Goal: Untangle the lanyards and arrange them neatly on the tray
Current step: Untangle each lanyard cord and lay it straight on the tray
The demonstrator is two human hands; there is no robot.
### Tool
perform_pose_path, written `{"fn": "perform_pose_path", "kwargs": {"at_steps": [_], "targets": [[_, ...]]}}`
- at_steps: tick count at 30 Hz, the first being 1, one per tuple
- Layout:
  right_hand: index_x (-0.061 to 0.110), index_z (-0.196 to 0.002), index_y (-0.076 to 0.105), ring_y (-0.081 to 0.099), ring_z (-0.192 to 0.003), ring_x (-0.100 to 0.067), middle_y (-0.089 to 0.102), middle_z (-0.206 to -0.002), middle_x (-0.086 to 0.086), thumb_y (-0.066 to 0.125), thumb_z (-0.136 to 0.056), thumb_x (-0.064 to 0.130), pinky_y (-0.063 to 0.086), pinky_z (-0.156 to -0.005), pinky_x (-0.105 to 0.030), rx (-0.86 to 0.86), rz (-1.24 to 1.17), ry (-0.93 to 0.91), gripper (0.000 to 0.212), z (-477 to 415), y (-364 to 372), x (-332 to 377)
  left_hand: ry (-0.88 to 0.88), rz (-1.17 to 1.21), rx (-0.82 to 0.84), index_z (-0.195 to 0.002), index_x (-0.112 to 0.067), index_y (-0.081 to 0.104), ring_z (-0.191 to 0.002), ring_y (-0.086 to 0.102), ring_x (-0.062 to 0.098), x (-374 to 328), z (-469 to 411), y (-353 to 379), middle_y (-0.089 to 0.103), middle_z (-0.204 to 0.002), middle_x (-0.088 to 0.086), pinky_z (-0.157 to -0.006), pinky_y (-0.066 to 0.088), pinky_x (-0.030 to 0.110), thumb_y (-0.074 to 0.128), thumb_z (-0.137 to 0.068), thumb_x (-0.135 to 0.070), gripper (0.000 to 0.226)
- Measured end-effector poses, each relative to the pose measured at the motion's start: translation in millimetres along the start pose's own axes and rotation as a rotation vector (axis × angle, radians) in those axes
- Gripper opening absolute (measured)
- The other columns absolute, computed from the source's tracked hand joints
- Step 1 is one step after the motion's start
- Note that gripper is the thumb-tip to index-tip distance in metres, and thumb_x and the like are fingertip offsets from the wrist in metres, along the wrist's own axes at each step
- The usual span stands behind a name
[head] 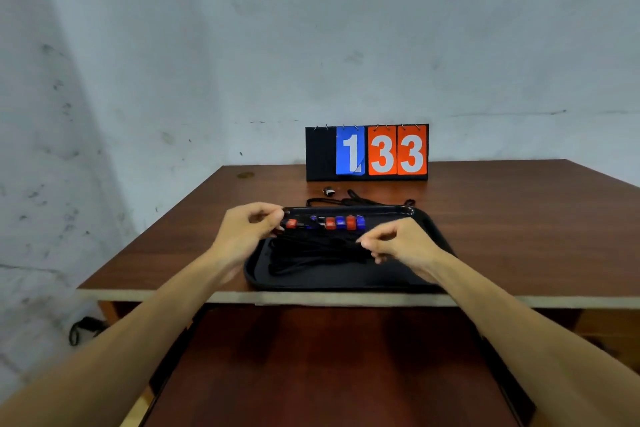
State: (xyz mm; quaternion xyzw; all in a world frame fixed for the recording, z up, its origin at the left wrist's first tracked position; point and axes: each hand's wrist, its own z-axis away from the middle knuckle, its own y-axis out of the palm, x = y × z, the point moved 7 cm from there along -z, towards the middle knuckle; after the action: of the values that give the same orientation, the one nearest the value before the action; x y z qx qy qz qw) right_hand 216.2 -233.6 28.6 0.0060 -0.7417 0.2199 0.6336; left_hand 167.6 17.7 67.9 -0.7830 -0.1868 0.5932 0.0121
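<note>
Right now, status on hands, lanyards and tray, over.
Left hand pinches the lanyards beside their red and blue clips. Right hand pinches them mid-cord, over the black tray. More cords lie behind the tray, on the table.

Glossy black plastic tray [429, 218], matt black cord lanyards [311, 253], smooth reddish wood-look table [502, 218]

**Two hands [247, 229] at the lanyards [311, 253]**

On a black tray [433, 229] the left hand pinches the black lanyards beside a row of red and blue clips [341, 222]. The right hand [398, 243] pinches the cords nearer to the person. On the wooden table [519, 218] behind, a score board [367, 152] shows 133.
</note>
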Motion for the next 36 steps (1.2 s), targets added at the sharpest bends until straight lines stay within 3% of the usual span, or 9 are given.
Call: {"fn": "perform_pose_path", "kwargs": {"at_steps": [3, 8, 11, 13, 16, 21, 26, 36], "targets": [[0.008, -0.085, 0.078, 0.059, -0.057, -0.006, 0.073, -0.072, 0.0, 0.074, -0.079, 0.007, 0.05, -0.061, -0.018, 0.028, 0.143, -0.015, 0.007, 7.1, 0.9, -6.7, 0.047, -0.086, 0.074, -0.087, -0.015, 0.071, -0.07, 0.065, 0.002, 10.0, 12.9, 2.3, 0.07, -0.079, 0.001, -0.064, 0.05, 0.009, 0.063, -0.088, -0.009, 0.01], [0.016, -0.087, 0.078, 0.066, -0.066, -0.013, 0.075, -0.082, 0.001, 0.074, -0.079, 0.009, 0.051, -0.074, -0.017, 0.044, 0.276, -0.017, 0.011, 4.5, -1.2, -11.8, 0.043, -0.261, 0.134, -0.084, -0.028, 0.069, -0.08, 0.068, 0.012, 30.0, 11.4, 0.2, 0.072, -0.085, -0.002, -0.076, 0.053, 0.022, 0.066, -0.087, -0.014, 0.014], [0.019, -0.088, 0.079, 0.07, -0.073, -0.013, 0.076, -0.086, 0.001, 0.073, -0.08, 0.01, 0.054, -0.078, -0.023, 0.073, 0.361, -0.016, 0.013, 2.8, 1.3, -18.2, 0.048, -0.409, 0.215, -0.087, -0.025, 0.071, -0.078, 0.067, 0.01, 42.7, 10.8, 2.4, 0.072, -0.084, -0.003, -0.073, 0.05, 0.016, 0.069, -0.085, -0.017, 0.008], [0.022, -0.086, 0.079, 0.07, -0.076, -0.012, 0.075, -0.086, 0.005, 0.074, -0.08, 0.01, 0.053, -0.075, -0.02, 0.054, 0.395, -0.013, 0.014, 1.7, 1.7, -20.1, 0.075, -0.537, 0.27, -0.092, -0.022, 0.072, -0.077, 0.065, 0.007, 48.3, 12.1, 5.0, 0.07, -0.083, -0.005, -0.07, 0.045, 0.009, 0.071, -0.083, -0.02, 0.009], [0.022, -0.085, 0.078, 0.067, -0.07, -0.008, 0.072, -0.079, 0.011, 0.076, -0.078, 0.01, 0.046, -0.061, -0.009, 0.005, 0.446, -0.036, 0.014, 1.8, 3.9, -16.5, 0.135, -0.589, 0.305, -0.095, -0.025, 0.069, -0.076, 0.063, 0.005, 47.0, 14.8, 8.4, 0.067, -0.078, -0.007, -0.073, 0.044, 0.01, 0.073, -0.08, -0.019, 0.016], [0.023, -0.075, 0.064, 0.064, -0.076, -0.004, 0.069, -0.077, 0.006, 0.078, -0.075, 0.01, 0.043, -0.067, -0.015, -0.065, 0.46, -0.059, 0.019, 2.5, 2.3, -15.5, 0.124, -0.604, 0.251, -0.078, -0.031, 0.067, -0.076, 0.064, 0.0, 52.2, 8.8, -0.7, 0.069, -0.075, -0.009, -0.078, 0.044, 0.02, 0.076, -0.077, -0.025, 0.01], [0.021, -0.075, 0.07, 0.06, -0.072, -0.002, 0.07, -0.079, 0.004, 0.079, -0.074, 0.015, 0.041, -0.059, -0.007, -0.065, 0.49, -0.035, 0.011, 1.2, 2.0, -16.9, 0.073, -0.615, 0.231, -0.076, -0.031, 0.07, -0.08, 0.064, 0.001, 60.0, 2.9, -3.2, 0.071, -0.08, -0.01, -0.088, 0.049, 0.033, 0.073, -0.08, -0.028, 0.006], [0.014, -0.078, 0.072, 0.062, -0.074, -0.005, 0.069, -0.081, 0.003, 0.069, -0.08, 0.007, 0.041, -0.057, -0.009, -0.029, 0.6, 0.017, 0.007, -17.7, 8.0, -13.7, -0.022, -0.743, 0.143, -0.073, -0.032, 0.068, -0.084, 0.057, 0.004, 58.7, -15.4, 6.1, 0.066, -0.075, -0.015, -0.095, 0.028, 0.034, 0.066, -0.079, -0.024, 0.01]]}}
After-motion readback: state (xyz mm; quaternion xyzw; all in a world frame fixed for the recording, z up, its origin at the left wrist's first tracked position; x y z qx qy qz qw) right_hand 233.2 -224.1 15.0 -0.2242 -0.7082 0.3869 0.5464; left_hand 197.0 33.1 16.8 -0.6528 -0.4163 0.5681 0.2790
